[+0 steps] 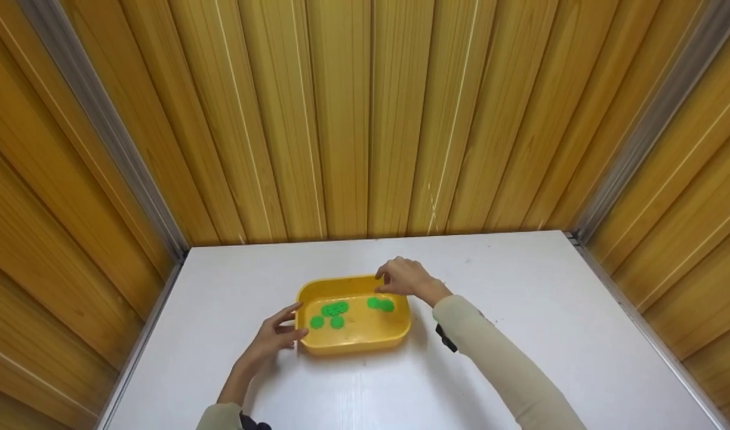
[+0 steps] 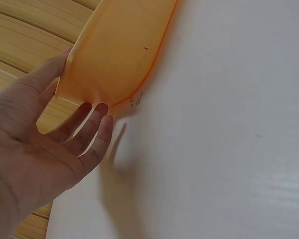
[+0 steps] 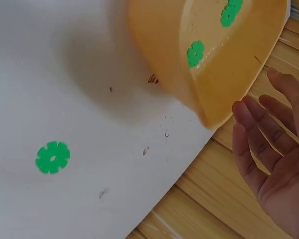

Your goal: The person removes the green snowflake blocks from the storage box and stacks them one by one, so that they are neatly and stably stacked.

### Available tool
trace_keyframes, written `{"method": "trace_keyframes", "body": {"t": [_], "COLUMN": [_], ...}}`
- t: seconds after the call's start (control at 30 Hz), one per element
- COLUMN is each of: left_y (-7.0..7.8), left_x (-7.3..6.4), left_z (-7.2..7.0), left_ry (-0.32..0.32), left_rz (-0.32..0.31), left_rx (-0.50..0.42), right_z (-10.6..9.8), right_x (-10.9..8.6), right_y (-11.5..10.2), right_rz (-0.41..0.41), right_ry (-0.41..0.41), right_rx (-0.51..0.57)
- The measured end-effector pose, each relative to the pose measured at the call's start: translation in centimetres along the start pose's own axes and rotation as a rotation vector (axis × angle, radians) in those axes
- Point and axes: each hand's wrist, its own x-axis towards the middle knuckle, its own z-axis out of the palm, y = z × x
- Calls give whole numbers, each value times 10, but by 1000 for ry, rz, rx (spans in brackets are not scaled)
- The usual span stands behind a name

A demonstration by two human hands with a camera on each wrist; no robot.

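A yellow plastic basin (image 1: 356, 334) with rounded corners stands on the white table in the head view. Several green notched snowflake discs (image 1: 337, 322) lie inside it, in a group at the left and a smaller cluster (image 1: 381, 304) at the right. My left hand (image 1: 275, 334) holds the basin's left end, thumb over the rim and fingertips against the outer wall (image 2: 114, 55). At the far right corner is my right hand (image 1: 403, 278), its fingers loosely bent beside the rim. Nothing shows between those fingers (image 3: 261, 127) in the right wrist view; whether they touch the rim, I cannot tell.
One more green disc (image 3: 53, 157) lies flat on the table (image 3: 20, 99), right of the basin; the right sleeve (image 1: 490, 346) mostly covers that spot in the head view. Wood-patterned panels (image 1: 341, 119) enclose the table behind and at both sides, with grey metal posts (image 1: 102, 113) at the corners.
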Motion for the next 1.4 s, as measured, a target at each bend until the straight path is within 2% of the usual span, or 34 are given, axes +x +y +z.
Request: {"method": "trace_keyframes", "body": {"t": [0.2, 0.47, 0.83, 1.03, 1.27, 1.4], "left_y": [-2, -2, -4, -5, -2, -4], "left_x": [-2, -2, -1, -1, -2, -2], "left_z": [7, 13, 13, 13, 12, 11], "left_ry": [9, -27, 0, 12, -16, -21], "left_rz": [-7, 2, -9, -9, 12, 7], "left_rx": [22, -3, -4, 4, 2, 0], "right_z": [29, 59, 67, 66, 71, 73], "right_x": [9, 8, 14, 15, 13, 10], "right_y": [-9, -9, -9, -7, -3, -4], "right_rz": [19, 158, 215, 195, 141, 104], "right_ry": [-28, -5, -22, -15, 11, 29], "right_rx": [3, -100, -113, -80, -57, -78]}}
